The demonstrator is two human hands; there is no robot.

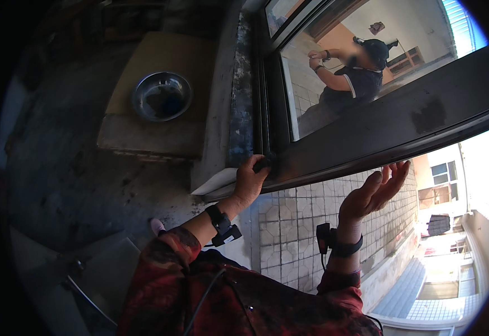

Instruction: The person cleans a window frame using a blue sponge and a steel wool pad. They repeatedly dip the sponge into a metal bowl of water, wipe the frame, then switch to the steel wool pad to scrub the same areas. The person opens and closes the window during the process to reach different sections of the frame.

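Observation:
My left hand (250,178) is at the lower corner of a dark window frame (341,143). Its thumb and fingers pinch a small dark wad (262,165) against the frame; shadow hides what the wad is made of. Farther right, my right hand (370,193) is raised palm up with fingers spread, its fingertips at the frame's outer edge and nothing seen in it. The window pane (307,92) sits in the frame above both hands. Beside it, on the left, runs a worn, stained sill (240,96).
A metal basin (162,96) holding some liquid and a dark lump stands on a board-topped ledge (118,130) at left. In the pane appears another person (349,75) in a dark cap and shirt, hands together. Below lies a tiled yard (286,227). A cable (204,298) crosses my shirt.

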